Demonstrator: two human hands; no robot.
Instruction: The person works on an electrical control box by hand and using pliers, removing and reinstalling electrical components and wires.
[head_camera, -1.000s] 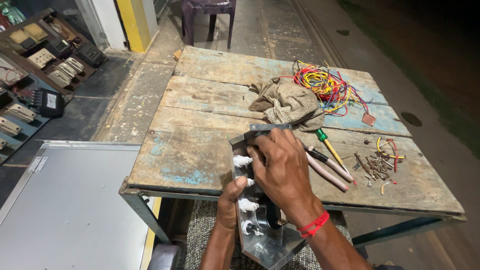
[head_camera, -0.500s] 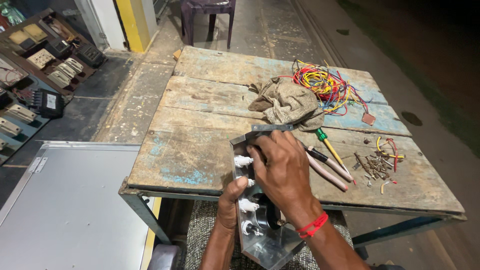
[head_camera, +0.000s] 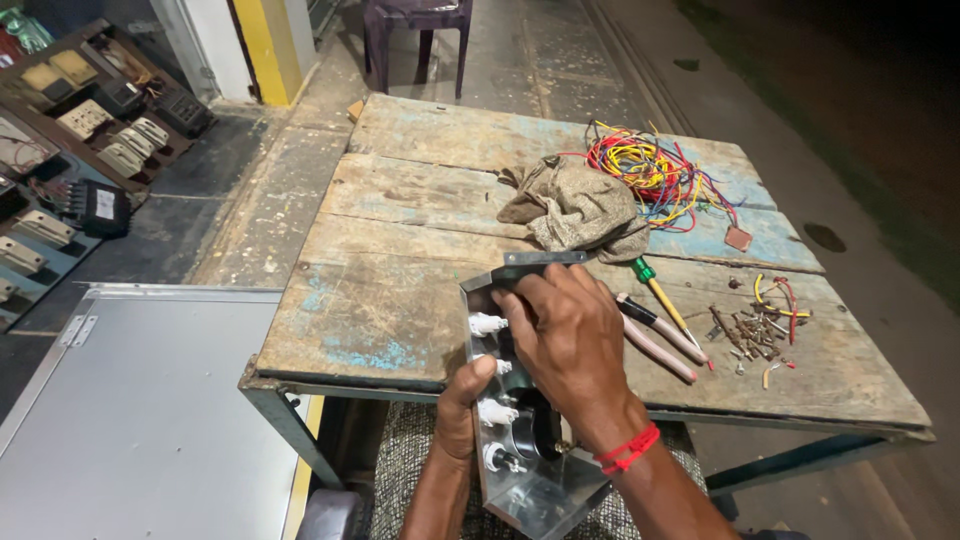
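I hold a bent grey metal panel (head_camera: 530, 485) at the near edge of the wooden table (head_camera: 400, 250). Several small white switch knobs (head_camera: 487, 324) stick out of its left face, and a dark round part sits inside it. My left hand (head_camera: 462, 410) grips the panel's lower left side from below. My right hand (head_camera: 572, 340), with a red thread at the wrist, lies over the panel's upper part, its fingers curled against the inside near the top knob.
On the table lie a crumpled brown cloth (head_camera: 580, 208), a tangle of coloured wires (head_camera: 650, 170), a green-handled screwdriver (head_camera: 662, 298), pliers (head_camera: 655, 335) and a heap of screws (head_camera: 750, 330). A grey metal sheet (head_camera: 130, 410) lies left, shelves of electrical parts (head_camera: 70, 150) beyond.
The panel and both hands have stayed in almost the same place. My right hand's fingers have shifted slightly on the panel's upper part.
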